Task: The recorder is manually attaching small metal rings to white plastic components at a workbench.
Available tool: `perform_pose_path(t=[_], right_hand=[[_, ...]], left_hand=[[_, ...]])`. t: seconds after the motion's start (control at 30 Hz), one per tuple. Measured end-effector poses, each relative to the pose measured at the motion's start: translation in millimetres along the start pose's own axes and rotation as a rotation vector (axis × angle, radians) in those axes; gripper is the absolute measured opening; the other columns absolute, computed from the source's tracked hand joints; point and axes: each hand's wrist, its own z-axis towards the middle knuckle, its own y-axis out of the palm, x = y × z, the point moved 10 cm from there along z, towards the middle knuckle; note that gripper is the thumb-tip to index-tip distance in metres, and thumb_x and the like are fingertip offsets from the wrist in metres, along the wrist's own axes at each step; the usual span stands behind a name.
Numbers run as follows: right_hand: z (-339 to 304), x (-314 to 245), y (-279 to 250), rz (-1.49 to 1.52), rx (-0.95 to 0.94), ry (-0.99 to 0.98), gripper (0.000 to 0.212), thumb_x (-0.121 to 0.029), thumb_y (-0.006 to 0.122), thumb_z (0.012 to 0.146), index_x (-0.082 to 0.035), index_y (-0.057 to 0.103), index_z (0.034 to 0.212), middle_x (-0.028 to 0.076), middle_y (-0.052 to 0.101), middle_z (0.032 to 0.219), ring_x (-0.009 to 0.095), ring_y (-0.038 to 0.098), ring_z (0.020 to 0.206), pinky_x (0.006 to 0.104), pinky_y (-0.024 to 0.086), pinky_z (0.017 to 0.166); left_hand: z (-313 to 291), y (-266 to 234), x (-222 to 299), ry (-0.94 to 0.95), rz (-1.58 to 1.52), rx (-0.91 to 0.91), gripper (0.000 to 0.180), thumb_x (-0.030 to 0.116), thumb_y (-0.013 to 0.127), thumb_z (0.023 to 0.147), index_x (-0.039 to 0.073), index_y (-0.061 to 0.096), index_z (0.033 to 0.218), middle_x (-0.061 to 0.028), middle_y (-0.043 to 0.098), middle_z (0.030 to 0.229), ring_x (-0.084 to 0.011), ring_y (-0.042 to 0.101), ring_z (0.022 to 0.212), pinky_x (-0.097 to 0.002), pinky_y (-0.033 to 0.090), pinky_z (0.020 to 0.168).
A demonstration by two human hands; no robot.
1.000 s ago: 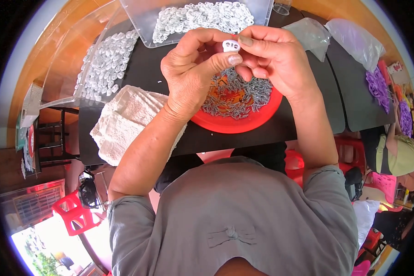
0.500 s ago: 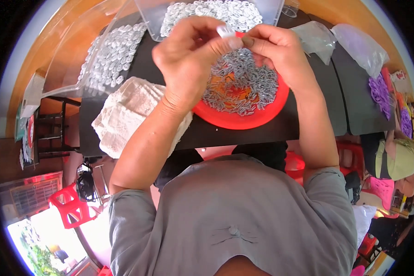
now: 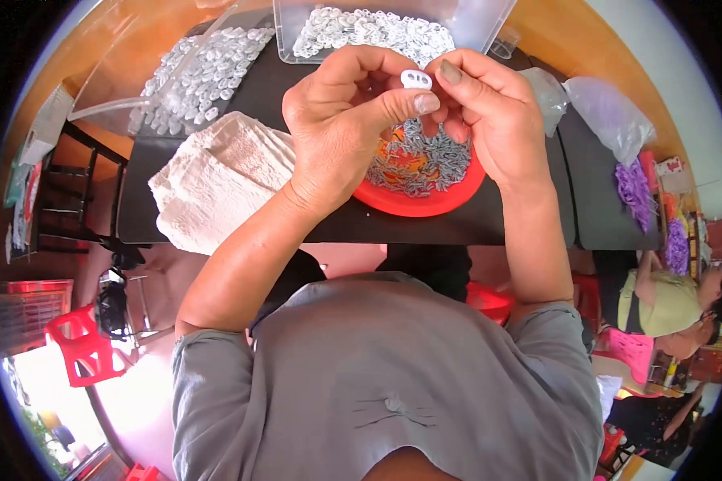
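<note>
Two hands at work above a table [image 3: 457,231]; clock directions are read from the piece, taken as the centre of the dial. The piece [image 3: 415,78], small, white and two-holed, is held above the far part of the basin, its holed face turned up. The left hand [image 3: 341,120], at 8 o'clock, pinches it between the thumb, laid along its near edge, and the bent forefinger; the remaining fingers curl in behind. The right hand [image 3: 501,116], between 3 and 4 o'clock, is nearly closed: thumb and forefinger draw together just beside the piece's right edge, the other fingers folded below. Whether these tips touch the piece or grip something small cannot be told. At 6 o'clock, the red basin [image 3: 429,207] contains many grey pins [image 3: 441,164]. At 11 o'clock, a clear bin [image 3: 285,40] holds similar white pieces; at 9 o'clock lies another white heap [image 3: 217,72], partly seen through clear plastic. A cloth [image 3: 221,180] rests at 8 o'clock, beside the left forearm.
</note>
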Motion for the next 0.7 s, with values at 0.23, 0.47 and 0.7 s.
perform_pose_path(t=[0.23,0.47,0.7], right_hand=[[-11,-21,24,-0.082,-0.061,0.031,0.023,-0.018,0.056,0.095,0.005,0.061,0.093,0.005,0.06,0.072,0.01,0.056,0.056,0.0175,0.035,0.046],[-13,-30,45,-0.1,-0.048,0.042,0.021,-0.017,0.058,0.093,0.003,0.063,0.089,0.005,0.062,0.073,0.008,0.053,0.055,0.0187,0.035,0.047],[-7,-32,62,-0.125,-0.094,0.033,0.023,-0.018,0.056,0.094,0.004,0.059,0.091,0.009,0.062,0.075,0.012,0.056,0.055,0.0194,0.034,0.045]], left_hand=[[-18,1,19,0.039,-0.106,-0.034,0.017,-0.006,0.07,0.08,-0.006,0.059,0.094,-0.0104,0.066,0.078,-0.0153,0.065,0.069,-0.0252,0.054,0.064],[-30,-14,17,0.106,-0.243,-0.026,0.026,0.006,0.074,0.081,0.001,0.06,0.102,-0.0043,0.065,0.088,-0.0084,0.06,0.075,-0.0212,0.049,0.062],[-35,-26,8,0.065,-0.412,0.037,0.021,-0.001,0.071,0.081,-0.002,0.059,0.098,-0.0078,0.065,0.084,-0.013,0.063,0.071,-0.0238,0.051,0.06]])
